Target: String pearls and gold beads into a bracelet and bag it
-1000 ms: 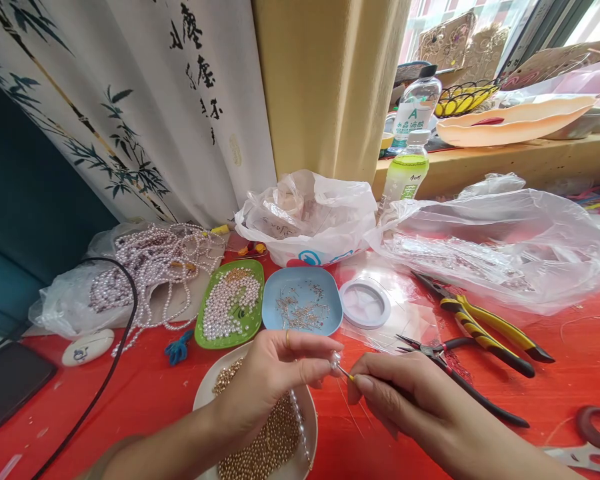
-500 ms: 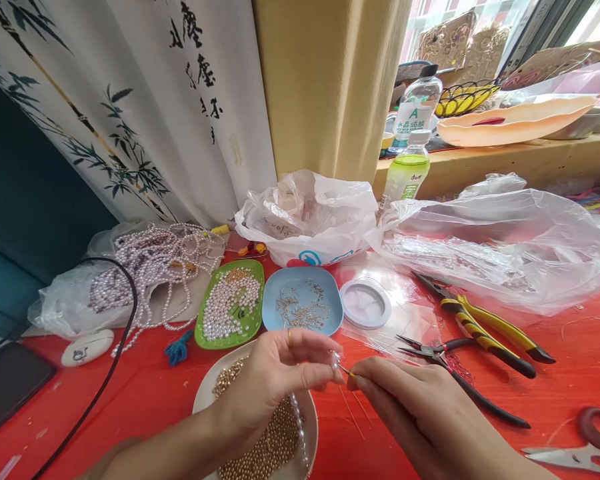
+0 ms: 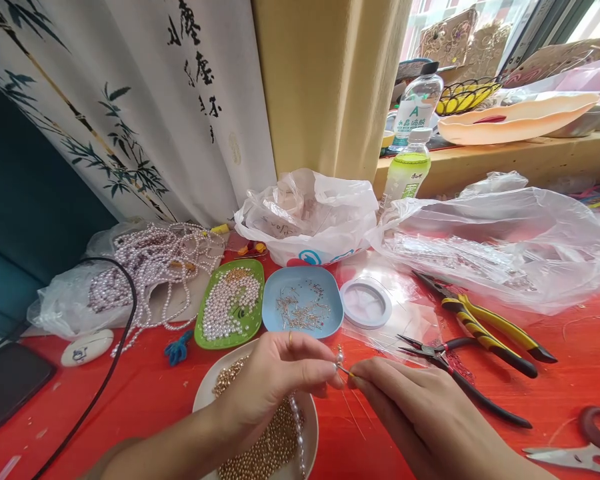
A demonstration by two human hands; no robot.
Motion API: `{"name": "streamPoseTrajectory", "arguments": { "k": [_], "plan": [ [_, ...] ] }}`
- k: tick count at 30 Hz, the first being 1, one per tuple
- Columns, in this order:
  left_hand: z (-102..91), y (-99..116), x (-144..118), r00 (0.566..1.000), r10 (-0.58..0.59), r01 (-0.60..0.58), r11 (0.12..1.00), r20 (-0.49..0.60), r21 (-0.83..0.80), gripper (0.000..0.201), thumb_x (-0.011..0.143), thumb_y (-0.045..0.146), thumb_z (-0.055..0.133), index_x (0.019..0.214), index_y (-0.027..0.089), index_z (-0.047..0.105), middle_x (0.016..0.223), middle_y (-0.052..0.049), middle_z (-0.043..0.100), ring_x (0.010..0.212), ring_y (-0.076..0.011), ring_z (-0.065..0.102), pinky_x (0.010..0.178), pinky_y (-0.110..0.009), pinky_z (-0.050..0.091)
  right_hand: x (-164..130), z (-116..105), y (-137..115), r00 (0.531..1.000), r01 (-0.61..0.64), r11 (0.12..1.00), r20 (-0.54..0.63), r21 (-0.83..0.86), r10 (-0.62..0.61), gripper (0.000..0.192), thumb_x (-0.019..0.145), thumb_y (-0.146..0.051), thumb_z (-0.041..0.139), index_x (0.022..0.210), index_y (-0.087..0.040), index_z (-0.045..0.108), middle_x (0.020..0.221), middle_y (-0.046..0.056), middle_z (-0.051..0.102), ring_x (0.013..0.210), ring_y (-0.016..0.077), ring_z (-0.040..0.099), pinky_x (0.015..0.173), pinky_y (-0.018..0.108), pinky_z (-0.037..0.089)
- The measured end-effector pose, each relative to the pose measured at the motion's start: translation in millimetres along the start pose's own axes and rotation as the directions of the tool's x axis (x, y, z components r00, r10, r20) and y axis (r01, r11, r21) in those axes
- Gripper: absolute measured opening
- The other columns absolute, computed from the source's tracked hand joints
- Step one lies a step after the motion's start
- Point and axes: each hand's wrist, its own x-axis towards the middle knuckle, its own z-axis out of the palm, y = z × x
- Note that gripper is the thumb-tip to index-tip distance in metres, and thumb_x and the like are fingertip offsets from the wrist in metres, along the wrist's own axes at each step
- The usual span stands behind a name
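My left hand [image 3: 280, 368] pinches small, shiny, round white beads [image 3: 340, 355]. My right hand [image 3: 407, 393] pinches a thin, yellow-ended metal rod [image 3: 345, 369].

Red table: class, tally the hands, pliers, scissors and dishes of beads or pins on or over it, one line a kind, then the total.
Hands: 2, left hand and right hand
Pliers: 2, yellow-black pliers and red-black pliers
Scissors: 1
Dishes: 3, green dish, blue dish and white dish
Total: 8
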Motion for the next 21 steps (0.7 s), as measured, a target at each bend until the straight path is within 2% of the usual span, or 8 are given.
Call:
{"name": "streamPoseTrajectory", "arguments": {
  "k": [6,14,17,21],
  "plan": [
    [-1.1,0,0,1.0,-0.001,0.001,1.0,-0.001,0.003,0.007,0.062,0.016,0.07,0.066,0.014,0.065,0.061,-0.003,0.069,0.06,-0.01,0.059,0.059,-0.02,0.041,-4,2,1,1.0,0.004,1.0,0.017,0.008,-0.004,0.024,0.09,-0.015,0.028,0.082,-0.019,0.051,0.067,0.003,0.062,0.056,0.0136,0.058,0.051,0.024,0.041],
    [-1.8,-1,0,1.0,-0.001,0.002,1.0,-0.026,0.024,0.011,0.06,0.019,0.072,0.068,0.014,0.066,0.062,-0.003,0.07,0.061,-0.0114,0.06,0.061,-0.022,0.042,-6,7,7,0.995,0.084,0.992,-0.043,-0.093,-0.089,0.025,0.084,-0.006,0.031,0.076,-0.017,0.052,0.06,0.002,0.059,0.047,0.0135,0.053,0.043,0.024,0.036],
    [-1.5,0,0,1.0,-0.004,0.005,1.0,-0.029,0.023,0.011,0.06,0.019,0.072,0.068,0.014,0.066,0.063,-0.004,0.07,0.062,-0.0118,0.06,0.061,-0.023,0.042,-2,4,6,0.991,0.111,0.986,-0.058,-0.125,-0.119,0.027,0.083,-0.006,0.031,0.072,-0.017,0.053,0.056,0.002,0.056,0.043,0.0138,0.051,0.04,0.025,0.034],
    [-1.9,-1,-1,0.999,0.025,-0.024,0.999,-0.038,0.029,0.011,0.064,0.021,0.07,0.071,0.014,0.066,0.063,-0.003,0.069,0.063,-0.0117,0.059,0.062,-0.023,0.042,4,-4,1,0.994,0.082,0.991,-0.066,-0.109,-0.09,0.026,0.085,-0.012,0.033,0.073,-0.017,0.056,0.057,0.003,0.058,0.046,0.0141,0.054,0.043,0.025,0.038]
  ]
}}
